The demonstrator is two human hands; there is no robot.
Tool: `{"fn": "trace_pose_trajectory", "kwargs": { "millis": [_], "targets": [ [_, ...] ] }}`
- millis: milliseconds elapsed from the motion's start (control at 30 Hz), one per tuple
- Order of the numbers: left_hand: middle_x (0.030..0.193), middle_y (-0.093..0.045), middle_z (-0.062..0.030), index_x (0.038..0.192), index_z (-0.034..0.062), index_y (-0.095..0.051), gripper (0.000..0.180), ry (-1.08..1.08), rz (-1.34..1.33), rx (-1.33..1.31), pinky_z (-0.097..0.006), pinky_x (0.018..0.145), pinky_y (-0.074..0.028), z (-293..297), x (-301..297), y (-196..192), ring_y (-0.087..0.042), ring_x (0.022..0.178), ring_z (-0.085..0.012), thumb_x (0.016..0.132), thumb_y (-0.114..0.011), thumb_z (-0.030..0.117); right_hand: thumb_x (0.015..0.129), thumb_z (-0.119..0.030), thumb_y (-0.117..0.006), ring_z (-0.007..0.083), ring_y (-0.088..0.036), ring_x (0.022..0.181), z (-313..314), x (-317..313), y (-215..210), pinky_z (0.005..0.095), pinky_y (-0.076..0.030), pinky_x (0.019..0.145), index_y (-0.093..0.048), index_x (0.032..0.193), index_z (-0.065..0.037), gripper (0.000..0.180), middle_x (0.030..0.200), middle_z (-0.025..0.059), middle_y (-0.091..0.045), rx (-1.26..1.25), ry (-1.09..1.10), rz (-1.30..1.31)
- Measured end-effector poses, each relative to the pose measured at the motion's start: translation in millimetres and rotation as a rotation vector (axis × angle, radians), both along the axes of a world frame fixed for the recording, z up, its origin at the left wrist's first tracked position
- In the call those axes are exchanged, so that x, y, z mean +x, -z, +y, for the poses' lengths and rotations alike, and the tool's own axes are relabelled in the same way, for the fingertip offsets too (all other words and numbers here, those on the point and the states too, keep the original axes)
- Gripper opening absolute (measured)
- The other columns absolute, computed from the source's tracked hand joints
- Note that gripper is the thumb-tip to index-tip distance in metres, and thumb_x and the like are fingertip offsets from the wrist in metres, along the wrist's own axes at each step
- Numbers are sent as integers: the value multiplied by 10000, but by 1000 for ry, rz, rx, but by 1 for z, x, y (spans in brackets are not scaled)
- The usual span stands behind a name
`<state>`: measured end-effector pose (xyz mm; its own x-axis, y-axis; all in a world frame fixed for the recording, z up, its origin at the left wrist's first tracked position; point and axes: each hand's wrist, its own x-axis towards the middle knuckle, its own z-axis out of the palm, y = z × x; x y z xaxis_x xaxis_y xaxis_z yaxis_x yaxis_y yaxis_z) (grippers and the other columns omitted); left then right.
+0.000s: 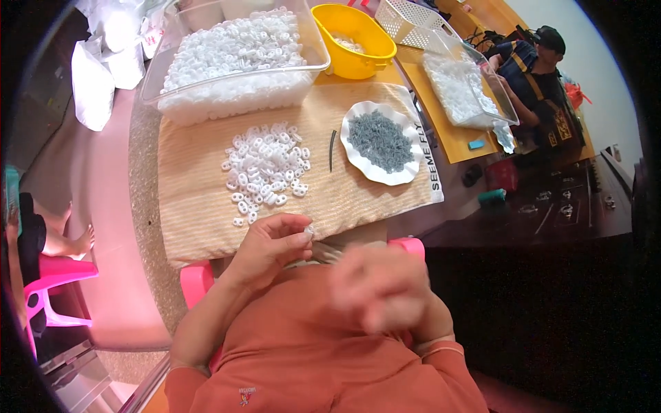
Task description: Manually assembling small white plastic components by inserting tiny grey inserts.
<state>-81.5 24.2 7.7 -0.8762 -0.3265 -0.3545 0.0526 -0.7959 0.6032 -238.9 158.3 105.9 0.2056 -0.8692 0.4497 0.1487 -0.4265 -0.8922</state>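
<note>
My left hand point(275, 246) is closed in a pinch on a small white plastic piece point(308, 232), just off the table's near edge. My right hand point(382, 286) hangs in front of my chest, smeared by motion, so its fingers and anything in them cannot be made out. Beyond my left hand lies a loose pile of white two-hole plastic pieces point(265, 165) on a striped beige cloth point(196, 199). To its right, a white wavy-edged plate point(394, 180) bears a heap of small grey pieces point(381, 141). A thin dark stick point(332, 151) lies between pile and plate.
A clear bin point(237, 107) full of white pieces stands at the back, beside a yellow basin point(358, 67). Further right, a seated person point(530, 76) is at another table point(454, 148) with a second clear bin point(499, 122). A pink stool point(62, 272) stands at left.
</note>
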Motion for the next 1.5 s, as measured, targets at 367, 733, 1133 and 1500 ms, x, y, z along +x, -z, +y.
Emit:
{"fn": "trace_pose_trajectory", "kwargs": {
  "millis": [367,733,1133,1500],
  "targets": [
    [869,-623,-37,1008,49,-598,198,-62,-102,-11,-290,706,-553,0,11,-3,-624,772,-141,827,-675,39,740,-732,-546,470,-424,1234,-25,45,-61,463,-408,980,-262,1333,221,1158,1341,394,-344,-204,-764,-248],
    [916,-629,-37,1021,23,-596,192,-26,-50,-75,-270,732,-544,6,8,7,-616,812,-124,840,-661,27,939,-410,-533,384,-640,796,-1,63,-46,499,-516,699,-665,893,75,504,935,292,-619,92,-497,-771],
    [902,-623,-54,1048,-1,-586,194,-32,6,-73,-274,727,-544,5,3,11,-612,798,-127,862,-639,20,770,6,-703,132,-553,641,-34,-104,67,245,-426,570,-646,816,16,74,753,79,-602,120,1112,810],
    [897,-619,-46,1038,9,-594,194,-30,-22,-53,-278,736,-545,5,4,11,-613,796,-126,853,-653,26,807,-148,-657,331,-625,834,-74,-126,83,409,-497,725,-659,1008,-69,216,974,98,-613,226,1035,1276]
  ]
}}
